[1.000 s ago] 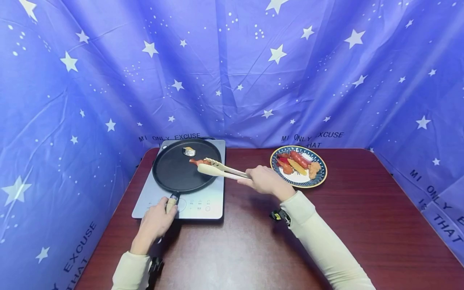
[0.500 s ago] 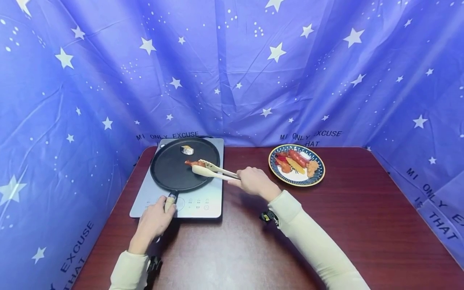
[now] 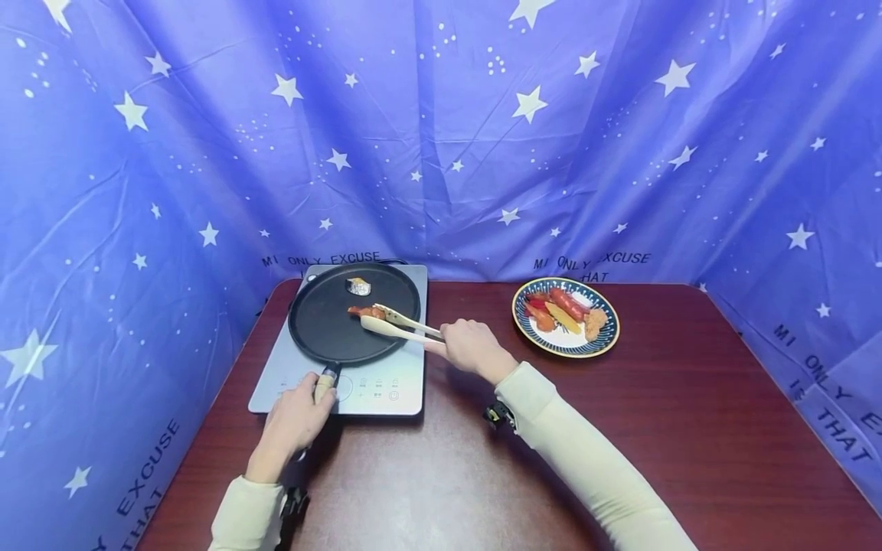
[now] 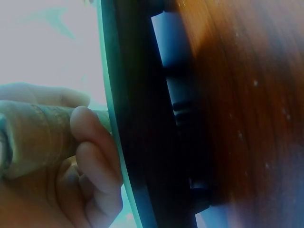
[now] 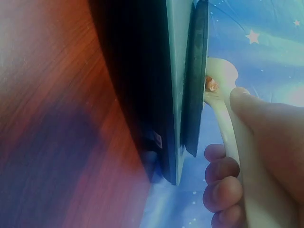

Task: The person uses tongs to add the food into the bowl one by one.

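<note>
Behind everything I see a blue-purple curtain (image 3: pixel 441 138) printed with white stars and dots, with lettering along its lower part. In front of it, the dark red-brown tabletop (image 3: pixel 654 436) carries my work. On its left side I have a silver cooktop (image 3: pixel 386 371), and over that a round black pan (image 3: pixel 331 325), handle toward me. Well apart on the right, near the back edge, sits a plate (image 3: pixel 582 349) with a patterned blue rim. My pale tongs (image 3: pixel 396 330) reach in over the pan from the right. My right grip (image 3: pixel 475 348) is closed around them, thumb on one arm and fingers on the other. My left grip (image 3: pixel 296 413) is wrapped around the wood-coloured handle (image 3: pixel 325 386). On the plate I make out a red sausage (image 3: pixel 568 304), a yellow strip (image 3: pixel 563 318) and a breaded piece (image 3: pixel 594 324). The reddish-brown food piece (image 3: pixel 358 311) is between the tong tips, over the pan; I can't tell whether it touches the surface. Behind it, in the pan, is a small dark-wrapped piece (image 3: pixel 359 287).
</note>
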`<state>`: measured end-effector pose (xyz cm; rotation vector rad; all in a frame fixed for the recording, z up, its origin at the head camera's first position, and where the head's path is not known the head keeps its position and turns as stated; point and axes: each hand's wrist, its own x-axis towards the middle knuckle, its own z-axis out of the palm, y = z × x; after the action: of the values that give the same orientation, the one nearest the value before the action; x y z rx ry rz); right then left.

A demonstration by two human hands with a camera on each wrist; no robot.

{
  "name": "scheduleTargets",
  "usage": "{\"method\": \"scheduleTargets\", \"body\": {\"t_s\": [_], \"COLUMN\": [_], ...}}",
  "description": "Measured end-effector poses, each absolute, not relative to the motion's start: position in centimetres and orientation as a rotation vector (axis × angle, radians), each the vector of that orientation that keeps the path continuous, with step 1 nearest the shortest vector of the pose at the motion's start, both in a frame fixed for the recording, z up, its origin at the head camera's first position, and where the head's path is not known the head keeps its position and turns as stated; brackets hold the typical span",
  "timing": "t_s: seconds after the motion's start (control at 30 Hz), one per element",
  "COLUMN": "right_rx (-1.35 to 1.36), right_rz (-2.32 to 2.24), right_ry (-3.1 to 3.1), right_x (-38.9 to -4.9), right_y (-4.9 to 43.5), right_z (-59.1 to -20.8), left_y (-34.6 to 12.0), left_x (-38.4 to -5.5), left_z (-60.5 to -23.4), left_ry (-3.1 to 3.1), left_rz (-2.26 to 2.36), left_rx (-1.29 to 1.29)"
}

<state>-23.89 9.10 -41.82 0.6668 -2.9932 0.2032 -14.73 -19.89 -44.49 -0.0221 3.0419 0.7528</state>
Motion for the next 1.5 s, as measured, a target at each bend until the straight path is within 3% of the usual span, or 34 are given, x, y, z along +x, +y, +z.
{"method": "scheduleTargets", "body": {"t_s": [1.5], "right_rx": [0.635], "right_rz": [0.08], "right_ry": [-3.03], "right_x": [-25.4], "right_y": [5.6], "right_z": [-40.9], "left_y": [-19.7], "left_x": [-14.8], "left_z": [-44.6], "left_ry": [3.038], "left_rz": [0.744], "left_rx": [-0.038]}}
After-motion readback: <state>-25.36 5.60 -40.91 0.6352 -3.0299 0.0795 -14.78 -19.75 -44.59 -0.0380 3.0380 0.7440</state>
